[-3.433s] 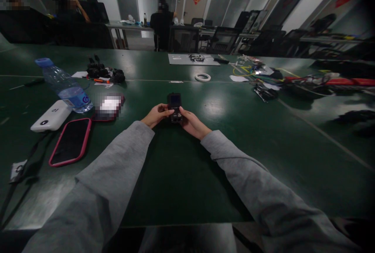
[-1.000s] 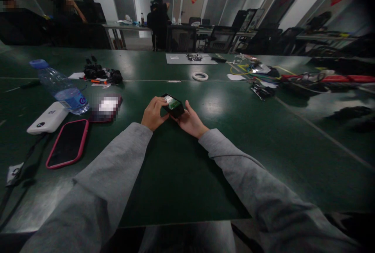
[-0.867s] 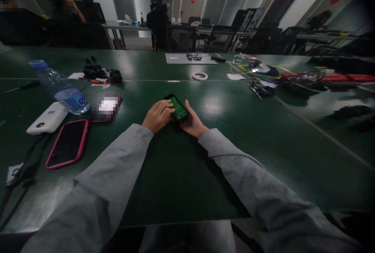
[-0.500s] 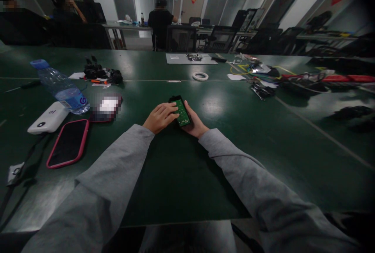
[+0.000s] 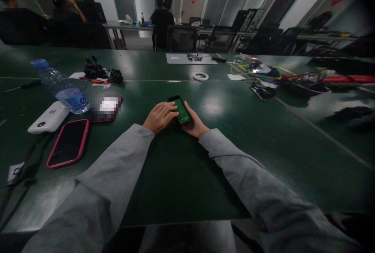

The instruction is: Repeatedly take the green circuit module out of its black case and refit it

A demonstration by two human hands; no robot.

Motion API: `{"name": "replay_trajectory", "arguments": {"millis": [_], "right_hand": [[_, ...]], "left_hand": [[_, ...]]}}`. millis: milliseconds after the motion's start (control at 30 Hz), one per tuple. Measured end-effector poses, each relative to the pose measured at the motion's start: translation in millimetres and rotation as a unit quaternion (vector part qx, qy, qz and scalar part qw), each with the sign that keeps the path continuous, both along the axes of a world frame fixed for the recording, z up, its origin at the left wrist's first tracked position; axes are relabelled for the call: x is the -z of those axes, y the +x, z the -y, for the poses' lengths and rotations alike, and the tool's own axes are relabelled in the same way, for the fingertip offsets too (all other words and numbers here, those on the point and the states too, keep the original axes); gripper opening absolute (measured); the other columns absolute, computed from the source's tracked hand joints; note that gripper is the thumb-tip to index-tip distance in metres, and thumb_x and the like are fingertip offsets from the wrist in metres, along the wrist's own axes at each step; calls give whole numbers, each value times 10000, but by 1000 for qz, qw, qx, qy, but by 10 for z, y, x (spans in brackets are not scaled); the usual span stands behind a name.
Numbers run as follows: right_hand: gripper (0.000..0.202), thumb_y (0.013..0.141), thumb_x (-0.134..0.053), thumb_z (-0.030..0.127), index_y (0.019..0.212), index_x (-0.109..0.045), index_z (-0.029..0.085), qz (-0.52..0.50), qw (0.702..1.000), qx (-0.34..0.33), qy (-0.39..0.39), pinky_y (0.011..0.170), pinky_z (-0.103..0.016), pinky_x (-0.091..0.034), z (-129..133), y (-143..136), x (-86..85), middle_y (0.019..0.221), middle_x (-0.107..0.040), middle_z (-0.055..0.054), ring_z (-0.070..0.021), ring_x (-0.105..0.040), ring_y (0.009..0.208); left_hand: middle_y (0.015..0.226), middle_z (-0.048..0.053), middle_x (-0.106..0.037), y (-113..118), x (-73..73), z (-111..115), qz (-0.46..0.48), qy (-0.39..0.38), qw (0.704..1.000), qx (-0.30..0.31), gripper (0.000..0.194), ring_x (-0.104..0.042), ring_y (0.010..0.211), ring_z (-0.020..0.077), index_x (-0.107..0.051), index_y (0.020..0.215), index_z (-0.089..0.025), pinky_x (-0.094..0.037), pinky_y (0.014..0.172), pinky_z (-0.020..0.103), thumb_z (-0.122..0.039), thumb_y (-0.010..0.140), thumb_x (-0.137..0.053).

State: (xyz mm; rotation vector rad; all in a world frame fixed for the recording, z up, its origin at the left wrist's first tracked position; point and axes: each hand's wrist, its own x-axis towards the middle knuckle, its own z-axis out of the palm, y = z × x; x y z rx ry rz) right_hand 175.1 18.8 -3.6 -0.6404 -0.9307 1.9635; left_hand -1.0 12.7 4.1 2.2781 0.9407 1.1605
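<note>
A green circuit board in a black frame (image 5: 183,114) is held above the green table (image 5: 187,178), near the middle of the view. My right hand (image 5: 195,123) wraps round its right side and lower corner. From the left, my left hand (image 5: 161,116) reaches over the board, its fingertips on or just above the green face. The fingers of this hand are slightly bent and a little apart. Whether its thumb presses on the frame's edge is hard to make out.
To the left are a water bottle (image 5: 66,90), a white power bank (image 5: 49,118) and two red-edged phones (image 5: 68,143). A tape roll (image 5: 200,76) lies ahead, tangled wires (image 5: 258,71) at the right. People sit beyond the table.
The black-framed board has tilted and shifted very slightly in my right hand. My left hand has barely moved. In the background, a seated person has shifted.
</note>
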Motion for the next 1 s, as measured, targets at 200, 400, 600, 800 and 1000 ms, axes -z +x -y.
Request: {"name": "replay_trajectory", "arguments": {"millis": [200, 400, 600, 800, 1000], "right_hand": [[478, 807, -555, 636, 1123, -590, 279, -32, 999, 21, 9, 863, -368, -521, -55, -8, 43, 1020, -656, -15, -196, -594, 1015], [529, 771, -520, 732, 1008, -621, 270, -42, 999, 24, -15, 914, -385, -496, -54, 27, 30, 1040, -661, -14, -211, -583, 1059], [476, 674, -771, 503, 1064, -589, 301, 1, 998, 38, 52, 922, -311, -486, 16, -28, 34, 1112, -623, 18, -148, -575, 1011], [476, 721, -772, 317, 1142, -550, 325, 7, 996, 70, 49, 848, -262, -509, -7, -54, 137, 1079, -624, 35, -111, -586, 941], [387, 782, -679, 503, 1070, -592, 261, -1, 998, 58, 5, 750, -262, -523, -48, -41, 123, 923, -662, 14, -117, -604, 771]], "left_hand": [[1150, 82, -644, -16, 34, -30, 10, 16, 998, -57, 207, -498, 1217, 291, -653, 942, -258, -256, 1087, 490, -353, 760, -680], [1088, 111, -628, -33, 98, -67, 15, 45, 991, -125, 369, -525, 1091, 301, -645, 1004, -228, -286, 1021, 448, -449, 715, -707], [1030, 123, -601, -30, 123, -102, 10, 68, 978, -195, 450, -515, 1050, 298, -619, 1039, -200, -318, 980, 419, -507, 718, -689], [1010, 102, -581, 8, 82, -57, -3, 85, 986, -142, 432, -519, 985, 252, -619, 1099, -197, -391, 913, 376, -485, 777, -637], [983, 81, -595, 25, 57, -25, 70, 84, 983, -147, 341, -543, 945, 204, -620, 1067, -193, -420, 896, 356, -453, 881, -500]]}}
